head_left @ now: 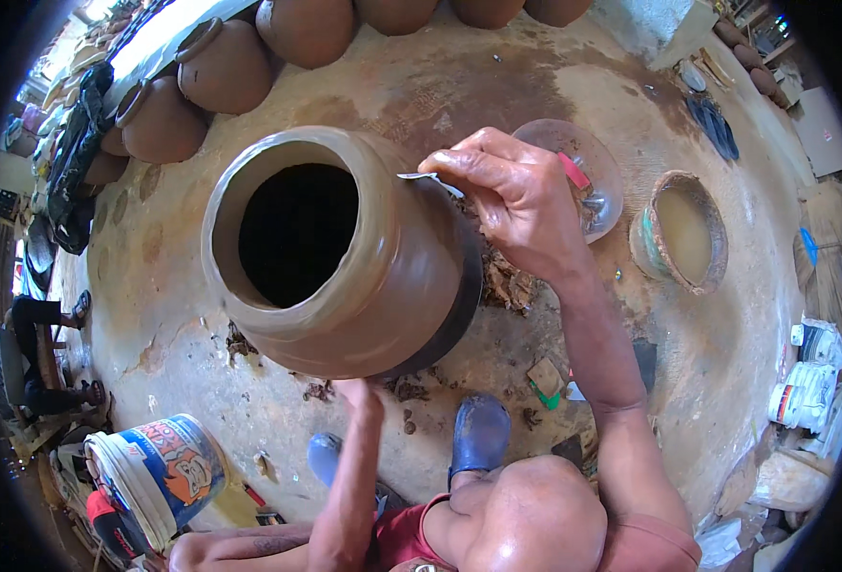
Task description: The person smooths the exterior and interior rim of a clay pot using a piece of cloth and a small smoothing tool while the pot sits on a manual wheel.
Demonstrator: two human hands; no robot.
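A large brown clay pot (383, 276) stands before me, its wet-looking wide mouth turned toward the upper left. Its lower part has a dark band. Between the thumb and fingers of my right hand (516, 195) is a thin pale strip (415, 175), held against or very close to the pot's right shoulder; contact is not certain. My left hand (352, 391) reaches in under the pot's near side. The pot hides its fingers, so whether it grips anything cannot be seen.
Clay scraps (510, 283) lie beside the pot. A translucent basin (612, 181) and a crusted tub (648, 238) of murky water stand to the right. Finished-looking pots (223, 69) line the far left. A white-and-blue bucket (168, 477) sits near left; another person's legs (44, 353) show beyond.
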